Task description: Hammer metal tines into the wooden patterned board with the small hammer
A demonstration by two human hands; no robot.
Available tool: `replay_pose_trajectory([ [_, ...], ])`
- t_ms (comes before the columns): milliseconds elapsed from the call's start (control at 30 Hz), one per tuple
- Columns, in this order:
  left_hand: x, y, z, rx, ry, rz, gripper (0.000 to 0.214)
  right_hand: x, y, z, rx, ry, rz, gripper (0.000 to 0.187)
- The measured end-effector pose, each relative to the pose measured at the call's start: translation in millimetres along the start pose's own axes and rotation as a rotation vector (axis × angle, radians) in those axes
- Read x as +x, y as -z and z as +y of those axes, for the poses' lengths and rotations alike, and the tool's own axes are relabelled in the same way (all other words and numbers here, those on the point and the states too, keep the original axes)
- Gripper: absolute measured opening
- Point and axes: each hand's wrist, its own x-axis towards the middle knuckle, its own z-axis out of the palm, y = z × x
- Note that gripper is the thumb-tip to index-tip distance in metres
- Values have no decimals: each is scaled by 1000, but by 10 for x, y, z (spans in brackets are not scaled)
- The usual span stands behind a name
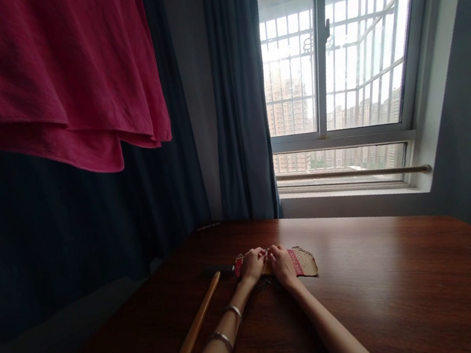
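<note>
A flat piece of tan cardboard (307,262) with pink-red patterned material and rows of small dark marks along its edge lies on the table under both hands. My left hand (253,262) is closed over its left part, fingers curled near the top middle. Beside it, my right hand (280,262) is closed too, its fingertips bent down close to the left ones. Both hands grip the piece around its middle. Anything finer between the fingertips is too small to make out. Dark thin strands (268,283) show below the hands. Two bracelets (234,312) circle my left forearm.
A long wooden stick (193,332) lies left of my left arm on the brown wooden table (391,283). Near its far end is a dark flat object (214,270). A pink cloth (68,78) hangs at upper left before dark curtains (235,93). A barred window (334,65) stands behind.
</note>
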Motion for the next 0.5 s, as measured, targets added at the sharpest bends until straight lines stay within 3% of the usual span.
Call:
replay_pose_trajectory([
  [200, -27, 38, 85, -78, 25, 17, 15, 75, 51, -36, 15, -63, -75, 19],
  [333, 32, 109, 115, -136, 131, 9, 17, 163, 195, -67, 34, -82, -235, 21],
  [433, 69, 269, 65, -159, 173, -90, 20, 230, 380, -79, 42, -72, -416, 20],
  [500, 55, 415, 3, -167, 177, -246, 22, 255, 501, -84, 26, -68, -548, 15],
])
